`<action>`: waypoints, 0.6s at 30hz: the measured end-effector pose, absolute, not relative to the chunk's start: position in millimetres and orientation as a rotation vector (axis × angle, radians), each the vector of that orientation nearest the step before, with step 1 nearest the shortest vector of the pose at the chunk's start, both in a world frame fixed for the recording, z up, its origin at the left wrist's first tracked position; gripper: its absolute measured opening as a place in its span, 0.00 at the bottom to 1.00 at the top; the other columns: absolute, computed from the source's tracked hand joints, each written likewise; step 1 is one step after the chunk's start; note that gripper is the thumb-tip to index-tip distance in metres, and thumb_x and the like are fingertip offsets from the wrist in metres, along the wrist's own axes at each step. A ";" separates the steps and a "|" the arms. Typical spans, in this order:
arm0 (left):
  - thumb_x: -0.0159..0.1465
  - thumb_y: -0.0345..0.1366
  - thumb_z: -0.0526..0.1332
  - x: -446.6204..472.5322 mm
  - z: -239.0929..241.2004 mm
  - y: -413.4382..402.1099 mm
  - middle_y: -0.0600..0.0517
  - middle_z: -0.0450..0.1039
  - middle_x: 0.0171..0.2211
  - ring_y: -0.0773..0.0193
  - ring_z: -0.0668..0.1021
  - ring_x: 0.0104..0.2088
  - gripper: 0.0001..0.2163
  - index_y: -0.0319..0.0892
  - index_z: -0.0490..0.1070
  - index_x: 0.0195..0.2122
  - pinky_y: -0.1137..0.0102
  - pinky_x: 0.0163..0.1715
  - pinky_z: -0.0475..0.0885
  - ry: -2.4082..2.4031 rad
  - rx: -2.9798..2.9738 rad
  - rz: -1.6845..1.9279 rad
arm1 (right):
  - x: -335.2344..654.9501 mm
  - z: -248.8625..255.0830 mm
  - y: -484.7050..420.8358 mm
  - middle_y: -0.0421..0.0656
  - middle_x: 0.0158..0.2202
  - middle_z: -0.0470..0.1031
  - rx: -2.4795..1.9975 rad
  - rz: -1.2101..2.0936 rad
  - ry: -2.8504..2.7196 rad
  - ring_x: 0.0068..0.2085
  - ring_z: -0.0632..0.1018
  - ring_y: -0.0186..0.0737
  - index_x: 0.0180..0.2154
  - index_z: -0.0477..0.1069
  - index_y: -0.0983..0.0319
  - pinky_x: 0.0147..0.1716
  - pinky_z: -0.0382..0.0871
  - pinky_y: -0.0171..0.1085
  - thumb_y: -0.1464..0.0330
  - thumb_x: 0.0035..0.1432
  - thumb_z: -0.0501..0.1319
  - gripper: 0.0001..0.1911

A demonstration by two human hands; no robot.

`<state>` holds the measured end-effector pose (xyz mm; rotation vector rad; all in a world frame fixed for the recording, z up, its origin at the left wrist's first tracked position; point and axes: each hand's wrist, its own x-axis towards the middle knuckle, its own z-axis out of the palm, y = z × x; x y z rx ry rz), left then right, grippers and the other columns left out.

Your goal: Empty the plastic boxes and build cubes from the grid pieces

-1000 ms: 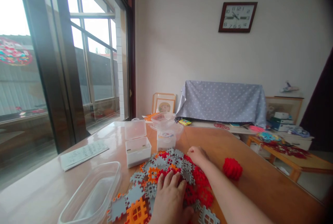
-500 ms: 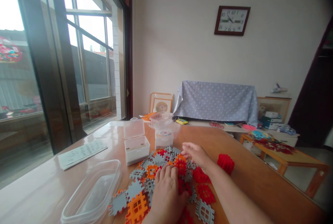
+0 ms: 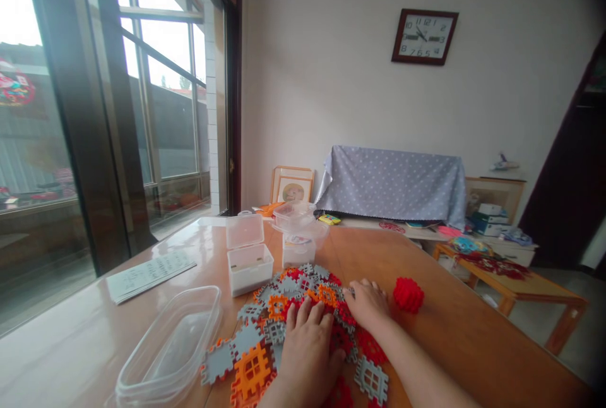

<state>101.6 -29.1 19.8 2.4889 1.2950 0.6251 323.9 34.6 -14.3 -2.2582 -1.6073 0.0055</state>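
A heap of interlocking plastic building tiles in grey, orange and red covers the near middle of the table. My left hand (image 3: 310, 348) lies palm down on the heap, its fingers spread over red tiles. To its right, my right hand (image 3: 367, 302) rests at the heap's right edge, fingers apart and bent down onto the tiles; its fingertips are partly hidden. Near the front left of the heap lies an orange window tile (image 3: 250, 370). A grey window tile (image 3: 372, 379) sits below my right forearm. Apart from the heap, a red block of tiles (image 3: 408, 295) stands on the right.
An oval clear plastic container (image 3: 124, 378) stands on the left of the wooden table (image 3: 454, 332). Behind the heap are a small white box with its lid raised (image 3: 250, 278) and stacked clear containers (image 3: 299, 250). Printed sheets (image 3: 151, 275) lie at the far left.
My right hand has come down from above the heap onto its right edge. An orange-and-red piece near it no longer stands up. My left hand stays on the heap.
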 end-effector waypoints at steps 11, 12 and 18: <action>0.57 0.45 0.61 102.5 18.5 -26.2 0.51 0.64 0.66 0.47 0.58 0.69 0.27 0.50 0.70 0.60 0.49 0.70 0.45 1.329 2.488 0.612 | 306.8 2.6 31.3 0.47 0.34 0.79 -2.119 -0.005 -1.576 0.37 0.77 0.45 0.30 0.72 0.57 0.36 0.60 0.38 0.56 0.67 0.53 0.18; 0.57 0.44 0.60 102.5 19.0 -25.9 0.51 0.64 0.66 0.47 0.58 0.69 0.28 0.49 0.69 0.60 0.49 0.70 0.46 1.335 2.485 0.615 | 304.4 4.9 31.4 0.46 0.32 0.79 -2.090 0.011 -1.554 0.35 0.77 0.44 0.29 0.71 0.57 0.34 0.58 0.37 0.55 0.68 0.53 0.19; 0.59 0.35 0.56 100.9 22.9 -24.9 0.49 0.64 0.66 0.50 0.58 0.69 0.29 0.45 0.65 0.63 0.54 0.69 0.47 1.348 2.493 0.655 | 279.5 22.5 27.5 0.41 0.25 0.75 -1.813 0.158 -1.488 0.29 0.74 0.39 0.28 0.69 0.58 0.29 0.58 0.35 0.50 0.67 0.51 0.23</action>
